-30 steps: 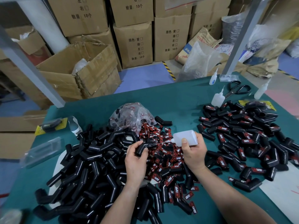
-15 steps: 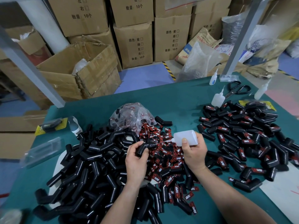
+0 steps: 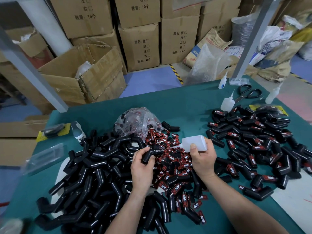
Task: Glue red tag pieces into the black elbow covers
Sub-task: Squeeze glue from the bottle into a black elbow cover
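Note:
My left hand [image 3: 141, 168] grips one black elbow cover [image 3: 152, 153] above the middle of the green table [image 3: 185, 108]. My right hand [image 3: 203, 157] holds a white glue bottle [image 3: 194, 142] laid sideways, its thin nozzle touching the cover's upper arm. Loose red tag pieces [image 3: 175, 159] lie heaped under and between both hands. A big heap of bare black covers [image 3: 94, 174] fills the left half. At the right lies a heap of covers with red tags on them [image 3: 256, 146].
A clear bag of tags [image 3: 136, 122] sits behind the red heap. Spare glue bottles [image 3: 227, 103], scissors [image 3: 248, 93] and a yellow card [image 3: 268, 108] are at the back right. A clear plastic pack [image 3: 43, 157] and a grey-white tool [image 3: 78, 132] lie at the left. Cardboard boxes [image 3: 138, 46] stand beyond the table.
The nozzle tip has shifted slightly along the held cover; both hands otherwise stay in place.

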Motion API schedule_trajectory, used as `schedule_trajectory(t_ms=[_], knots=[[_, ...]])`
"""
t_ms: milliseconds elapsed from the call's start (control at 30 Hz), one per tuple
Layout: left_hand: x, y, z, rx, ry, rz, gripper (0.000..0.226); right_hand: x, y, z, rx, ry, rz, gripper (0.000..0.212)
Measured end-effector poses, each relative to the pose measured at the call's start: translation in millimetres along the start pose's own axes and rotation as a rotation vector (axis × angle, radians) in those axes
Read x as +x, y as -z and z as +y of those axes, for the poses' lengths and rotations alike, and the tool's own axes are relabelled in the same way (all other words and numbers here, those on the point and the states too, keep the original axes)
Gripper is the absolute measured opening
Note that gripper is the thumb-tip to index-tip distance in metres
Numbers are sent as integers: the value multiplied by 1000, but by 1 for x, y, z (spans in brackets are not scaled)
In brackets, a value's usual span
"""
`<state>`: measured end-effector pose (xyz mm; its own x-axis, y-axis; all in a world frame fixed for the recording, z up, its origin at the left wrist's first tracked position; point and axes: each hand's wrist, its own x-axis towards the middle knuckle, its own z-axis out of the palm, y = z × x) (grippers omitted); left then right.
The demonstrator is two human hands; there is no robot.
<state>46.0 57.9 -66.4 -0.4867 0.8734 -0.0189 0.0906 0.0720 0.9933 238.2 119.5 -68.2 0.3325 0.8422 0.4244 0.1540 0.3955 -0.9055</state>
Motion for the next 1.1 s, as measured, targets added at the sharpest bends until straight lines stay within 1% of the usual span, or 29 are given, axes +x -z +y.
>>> schedule_trajectory(t_ms=[433, 667, 833, 1100], knots=[[0, 0, -2, -7, 1, -13, 33, -4, 0, 0, 15, 23, -33, 20], [-1, 0, -2, -21, 5, 2, 33, -3, 1, 2, 5, 14, -15, 20], [-1, -1, 0, 10, -20, 14, 32, -3, 0, 2, 10, 2, -9, 26], [0, 0, -1, 25, -12, 7, 28, -5, -1, 0, 1, 2, -20, 29]])
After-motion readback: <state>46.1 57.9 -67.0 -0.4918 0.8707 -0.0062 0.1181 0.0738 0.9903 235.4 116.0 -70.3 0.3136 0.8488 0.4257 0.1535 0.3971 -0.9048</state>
